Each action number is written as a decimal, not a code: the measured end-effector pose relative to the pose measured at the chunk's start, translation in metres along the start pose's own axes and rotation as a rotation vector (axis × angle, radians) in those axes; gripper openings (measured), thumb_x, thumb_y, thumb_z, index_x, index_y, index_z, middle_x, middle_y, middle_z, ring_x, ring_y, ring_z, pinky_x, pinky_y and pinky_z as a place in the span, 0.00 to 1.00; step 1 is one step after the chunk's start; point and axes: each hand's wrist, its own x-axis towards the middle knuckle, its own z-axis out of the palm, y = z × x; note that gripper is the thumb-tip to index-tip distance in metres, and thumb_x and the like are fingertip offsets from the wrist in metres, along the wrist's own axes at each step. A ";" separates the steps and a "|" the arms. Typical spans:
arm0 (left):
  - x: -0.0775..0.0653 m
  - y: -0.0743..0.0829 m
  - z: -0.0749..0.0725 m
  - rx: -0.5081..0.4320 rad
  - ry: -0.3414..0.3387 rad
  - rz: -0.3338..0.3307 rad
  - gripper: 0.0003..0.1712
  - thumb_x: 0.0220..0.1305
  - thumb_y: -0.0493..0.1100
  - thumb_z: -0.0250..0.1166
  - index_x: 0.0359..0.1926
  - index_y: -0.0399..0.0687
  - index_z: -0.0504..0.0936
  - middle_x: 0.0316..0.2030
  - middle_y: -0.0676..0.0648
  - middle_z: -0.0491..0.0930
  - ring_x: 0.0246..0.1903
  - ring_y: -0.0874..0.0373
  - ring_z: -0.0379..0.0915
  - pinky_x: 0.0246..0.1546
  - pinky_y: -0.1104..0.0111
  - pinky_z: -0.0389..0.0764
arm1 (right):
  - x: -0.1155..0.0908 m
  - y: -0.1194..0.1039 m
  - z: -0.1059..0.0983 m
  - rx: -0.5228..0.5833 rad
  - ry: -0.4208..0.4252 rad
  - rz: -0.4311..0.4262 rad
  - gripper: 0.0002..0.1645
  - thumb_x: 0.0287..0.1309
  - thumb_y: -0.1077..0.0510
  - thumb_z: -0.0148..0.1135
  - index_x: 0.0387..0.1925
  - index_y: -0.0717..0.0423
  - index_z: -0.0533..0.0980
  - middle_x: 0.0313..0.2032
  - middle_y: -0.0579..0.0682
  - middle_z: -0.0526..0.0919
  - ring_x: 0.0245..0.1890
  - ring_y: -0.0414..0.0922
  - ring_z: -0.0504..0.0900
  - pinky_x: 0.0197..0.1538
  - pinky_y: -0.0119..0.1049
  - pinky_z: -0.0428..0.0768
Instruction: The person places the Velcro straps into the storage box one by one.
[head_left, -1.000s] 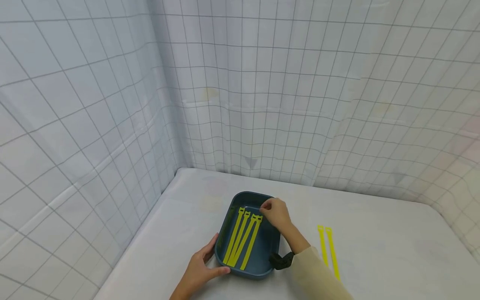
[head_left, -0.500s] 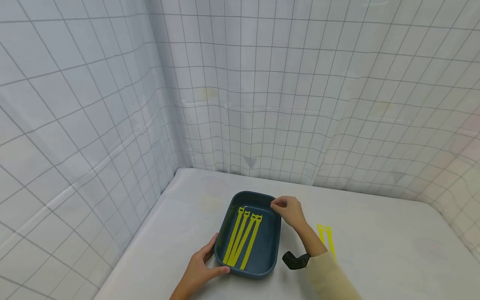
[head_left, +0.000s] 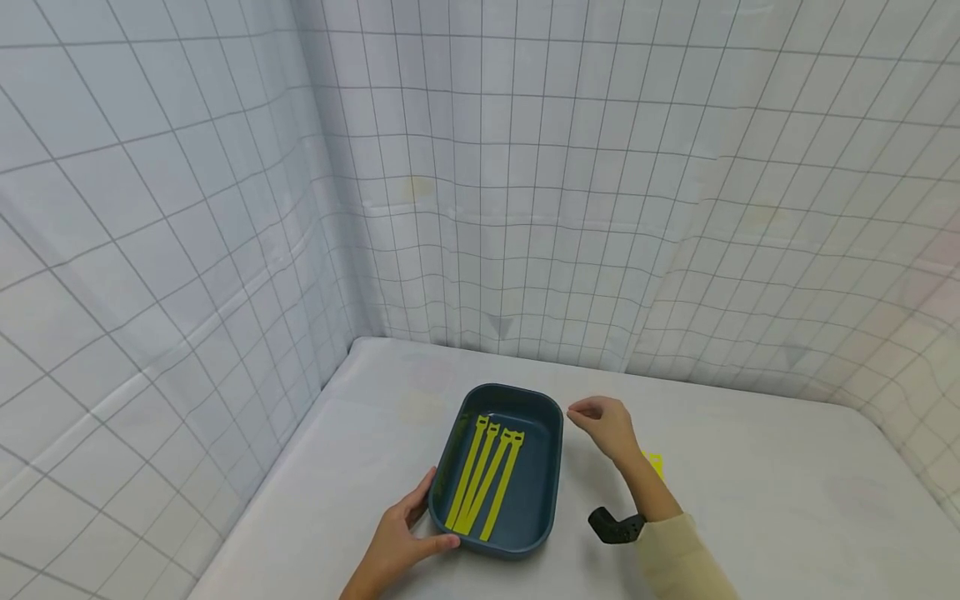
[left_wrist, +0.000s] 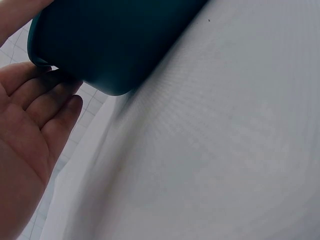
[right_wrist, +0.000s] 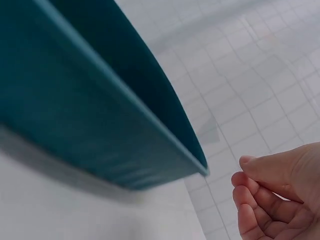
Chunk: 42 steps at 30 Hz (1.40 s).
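Note:
In the head view a dark blue-green tray (head_left: 536,487) lies on the white cloth, with several yellow hook-and-loop cable ties (head_left: 504,479) side by side in its left part. My left hand (head_left: 401,537) holds the tray's near left corner, thumb at the near rim and fingers along the left wall. The left wrist view shows those fingers (left_wrist: 60,112) against the tray wall (left_wrist: 115,45). Just right of the tray's far right corner, my right hand (head_left: 607,425) is raised with thumb and fingers loosely curled. Nothing shows between its fingertips (right_wrist: 241,179) in the right wrist view.
More yellow cable ties (head_left: 655,463) lie on the cloth to the right, mostly hidden behind the right forearm. A black device (head_left: 617,527) is worn on the right wrist. White grid-patterned curtains (head_left: 510,208) stand behind and to the left of the table.
My right hand has moved right, from over the tray's far right part to outside its rim. The left hand, the tray and the cable ties in it stay put.

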 end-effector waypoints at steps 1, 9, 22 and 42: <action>0.000 0.000 0.000 0.000 -0.001 -0.003 0.53 0.42 0.45 0.76 0.67 0.37 0.59 0.65 0.40 0.59 0.63 0.47 0.56 0.58 0.63 0.66 | -0.001 0.002 -0.002 -0.010 0.001 0.011 0.08 0.53 0.60 0.65 0.33 0.63 0.82 0.31 0.53 0.83 0.33 0.48 0.81 0.37 0.42 0.80; 0.000 -0.001 -0.002 0.010 0.012 -0.014 0.53 0.41 0.45 0.77 0.67 0.37 0.59 0.65 0.40 0.59 0.62 0.48 0.57 0.57 0.63 0.67 | -0.007 0.016 -0.017 -0.018 -0.011 0.073 0.09 0.55 0.60 0.64 0.34 0.63 0.81 0.33 0.53 0.83 0.35 0.49 0.79 0.40 0.44 0.80; -0.001 -0.001 -0.001 0.009 0.017 -0.011 0.53 0.41 0.45 0.77 0.67 0.37 0.59 0.64 0.40 0.59 0.62 0.48 0.57 0.57 0.63 0.67 | -0.017 0.032 -0.031 -0.035 0.018 0.141 0.10 0.55 0.60 0.64 0.35 0.65 0.81 0.32 0.53 0.82 0.34 0.48 0.79 0.37 0.37 0.79; 0.001 -0.001 0.001 0.002 0.007 -0.007 0.54 0.41 0.44 0.77 0.67 0.36 0.59 0.65 0.40 0.59 0.62 0.48 0.57 0.57 0.62 0.66 | -0.033 0.067 -0.055 -0.149 0.070 0.195 0.12 0.53 0.63 0.64 0.37 0.69 0.80 0.32 0.58 0.83 0.34 0.53 0.80 0.35 0.38 0.80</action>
